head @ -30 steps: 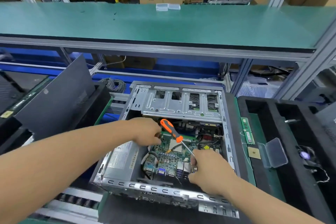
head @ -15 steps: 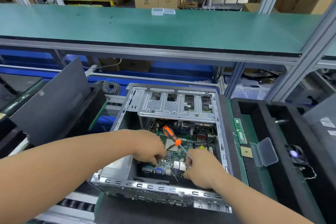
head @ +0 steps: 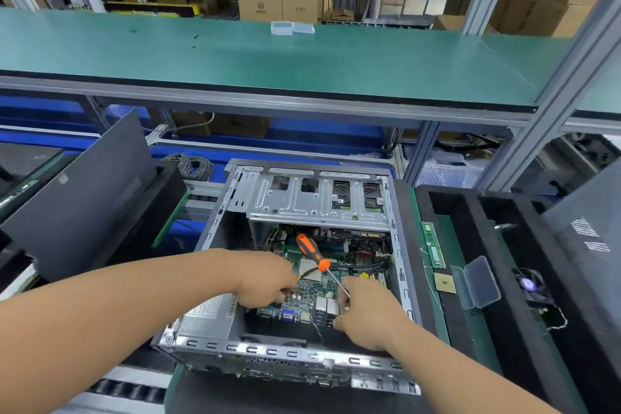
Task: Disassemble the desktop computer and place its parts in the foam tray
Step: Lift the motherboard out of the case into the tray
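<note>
Your two hands are down inside the open desktop computer case (head: 215, 239), which lies on its side directly in front of you with its cover off. Your left hand (head: 265, 282) is curled over the near left part of the green motherboard (head: 304, 296); its fingertips are hidden, so what they grasp cannot be told, though a thin bundle of yellow and black wires (head: 307, 274) runs out from beside them. Your right hand (head: 366, 312) is wrapped around the metal shaft of a screwdriver (head: 311, 250), whose orange and black handle slants up and away to the left over the board. The tip is hidden under your fingers, near the silver port blocks at the board's near edge.

A silver drive cage (head: 319, 202) spans the far half of the case and overhangs the far part of the motherboard. A grey power supply (head: 208, 312) fills the near left corner, just beside your left wrist.

To your right, just beside the case, sits the black foam tray (head: 447, 212). On its green strip lie two memory sticks (head: 433, 245), a square processor chip (head: 444, 282) and a clear plastic box (head: 479, 282) with its lid open. A small fan (head: 527, 284) rests in a slot farther right. To your left, a dark side panel (head: 84, 198) leans upright. A long green shelf (head: 268, 57) runs across above the work area.
</note>
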